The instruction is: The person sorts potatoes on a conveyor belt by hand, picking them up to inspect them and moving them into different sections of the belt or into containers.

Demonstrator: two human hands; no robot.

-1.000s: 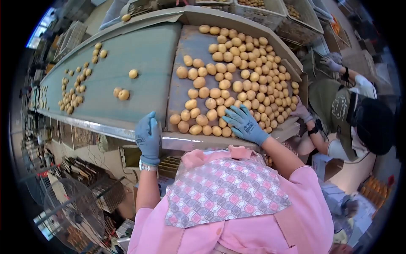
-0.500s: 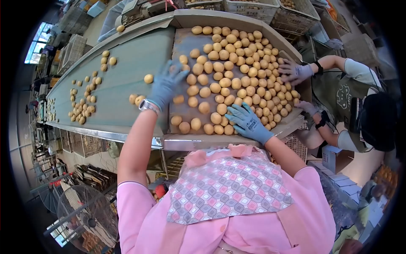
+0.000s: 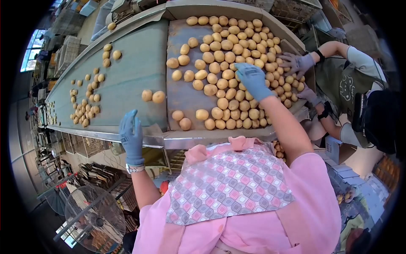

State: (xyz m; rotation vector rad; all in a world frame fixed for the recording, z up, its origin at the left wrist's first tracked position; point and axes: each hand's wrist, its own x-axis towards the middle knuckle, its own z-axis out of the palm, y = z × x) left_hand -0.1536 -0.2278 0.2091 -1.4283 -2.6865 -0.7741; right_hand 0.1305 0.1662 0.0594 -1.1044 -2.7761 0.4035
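Note:
My left hand [image 3: 131, 137], in a blue-grey glove, is raised over the near metal rim of the green belt [image 3: 127, 76]. Its fingers point up with a gap beside the thumb, and nothing is in it. On the heap of round yellow potatoes [image 3: 229, 57] lies my right hand [image 3: 253, 80], gloved alike, its fingertips touching potatoes near the middle of the heap. Its fingers are extended over them and none is gripped. Two potatoes [image 3: 152, 96] sit on the belt to the right of my left hand.
Across the right end, a co-worker's two gloved hands [image 3: 297, 63] touch the potatoes. A metal rim [image 3: 203, 139] borders the sorting surface. More potatoes [image 3: 86, 112] lie farther along the belt. A fan [image 3: 95, 218] stands at the lower left; crates [image 3: 296, 10] are behind.
My left hand has moved left and nearer, off the potatoes to the belt's near rim. My right hand has moved farther out over the heap. Some potatoes near the belt's right end have shifted.

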